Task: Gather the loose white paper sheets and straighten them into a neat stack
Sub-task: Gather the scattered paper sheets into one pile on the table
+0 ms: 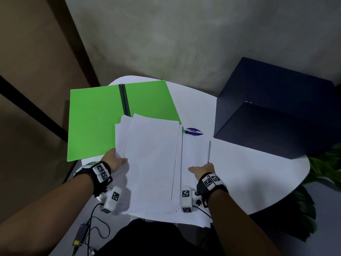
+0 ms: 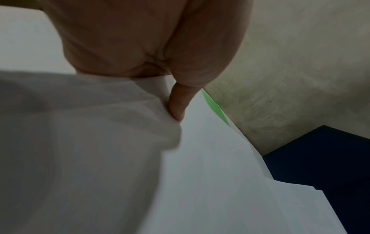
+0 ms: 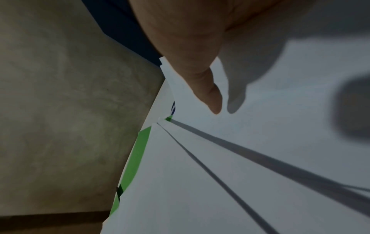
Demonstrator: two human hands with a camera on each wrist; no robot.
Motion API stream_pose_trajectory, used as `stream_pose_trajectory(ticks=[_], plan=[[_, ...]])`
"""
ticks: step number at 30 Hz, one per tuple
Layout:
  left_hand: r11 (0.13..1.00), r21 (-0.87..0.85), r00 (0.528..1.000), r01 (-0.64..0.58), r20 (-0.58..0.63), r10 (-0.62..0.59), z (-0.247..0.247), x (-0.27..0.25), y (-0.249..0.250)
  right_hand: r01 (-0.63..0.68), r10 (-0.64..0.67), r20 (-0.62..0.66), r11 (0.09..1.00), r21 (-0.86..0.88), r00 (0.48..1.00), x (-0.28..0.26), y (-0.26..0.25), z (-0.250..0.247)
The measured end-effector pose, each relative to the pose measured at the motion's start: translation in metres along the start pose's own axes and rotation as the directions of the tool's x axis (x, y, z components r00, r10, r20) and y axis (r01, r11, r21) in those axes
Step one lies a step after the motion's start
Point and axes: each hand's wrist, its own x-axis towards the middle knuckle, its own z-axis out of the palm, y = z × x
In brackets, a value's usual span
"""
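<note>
A pile of white paper sheets (image 1: 153, 159) lies fanned and uneven on the round white table (image 1: 258, 172), its far corners overlapping an open green folder (image 1: 96, 122). My left hand (image 1: 116, 160) grips the pile's left edge. Its thumb (image 2: 178, 104) presses on top of the sheets (image 2: 220, 174) and its fingers are hidden beneath. Another sheet (image 1: 195, 152) sticks out to the right, its right edge lifted. My right hand (image 1: 202, 169) holds that edge, thumb (image 3: 210, 95) over the paper (image 3: 200, 182) and fingers hidden under it.
A dark blue box (image 1: 276, 111) stands on the table's right rear. Beyond the sheets lies a small blue round label (image 1: 193, 131). Plant leaves (image 1: 328, 169) reach in past the right rim. Cables (image 1: 88, 228) hang below my left wrist. A grey wall rises behind.
</note>
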Motion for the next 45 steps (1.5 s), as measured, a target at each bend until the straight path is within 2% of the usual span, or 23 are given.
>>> stream_pose_trajectory(ticks=[3, 5, 9, 11, 17, 22, 25, 31, 35, 36, 42, 45], plan=[[1.000, 0.007, 1.000, 0.003, 0.002, -0.003, 0.000, -0.001, 0.001, -0.008, -0.003, -0.060, 0.984, -0.180, 0.998, -0.006, -0.002, -0.001], [1.000, 0.015, 1.000, 0.005, 0.000, -0.005, 0.000, -0.002, 0.002, 0.015, -0.028, -0.063, 0.979, -0.203, 0.998, -0.008, -0.005, 0.001], [1.000, 0.012, 1.000, -0.002, -0.004, 0.002, -0.001, -0.001, 0.002, 0.040, -0.040, -0.063, 0.999, -0.004, 0.997, -0.006, -0.011, 0.000], [1.000, 0.012, 1.000, 0.002, 0.006, -0.002, -0.001, -0.002, 0.001, -0.007, 0.009, -0.047, 0.998, 0.059, 0.999, -0.006, -0.011, -0.006], [1.000, 0.004, 1.000, 0.000, 0.010, 0.000, -0.001, -0.002, 0.001, -0.052, 0.048, 0.095, 0.998, 0.037, 0.994, -0.013, -0.010, -0.002], [1.000, -0.008, 1.000, 0.009, 0.020, -0.009, -0.001, -0.002, -0.002, 0.003, -0.007, 0.072, 0.998, 0.060, 0.997, -0.018, -0.018, 0.004], [1.000, 0.008, 1.000, 0.011, 0.006, -0.011, -0.003, -0.001, -0.002, -0.006, 0.003, 0.057, 0.998, 0.062, 0.998, -0.019, -0.019, -0.004], [1.000, 0.029, 1.000, 0.003, 0.005, -0.004, -0.005, -0.001, -0.001, 0.049, -0.047, 0.082, 0.999, -0.011, 0.995, -0.021, -0.009, 0.003], [1.000, 0.019, 1.000, 0.007, 0.021, -0.007, -0.006, 0.000, -0.001, 0.023, -0.024, 0.032, 0.998, 0.053, 0.999, -0.023, -0.016, 0.011], [1.000, 0.023, 1.000, 0.008, 0.020, -0.009, -0.006, 0.000, -0.001, 0.046, -0.046, 0.036, 0.999, 0.013, 0.998, -0.022, -0.016, 0.014], [1.000, 0.022, 1.000, -0.007, 0.012, 0.007, -0.006, 0.000, 0.000, 0.081, -0.090, 0.063, 0.988, 0.133, 0.994, -0.022, -0.021, 0.025], [1.000, 0.007, 1.000, -0.014, 0.017, 0.014, -0.006, -0.001, -0.001, 0.090, -0.102, 0.141, 0.992, 0.091, 0.985, -0.017, -0.022, 0.022]])
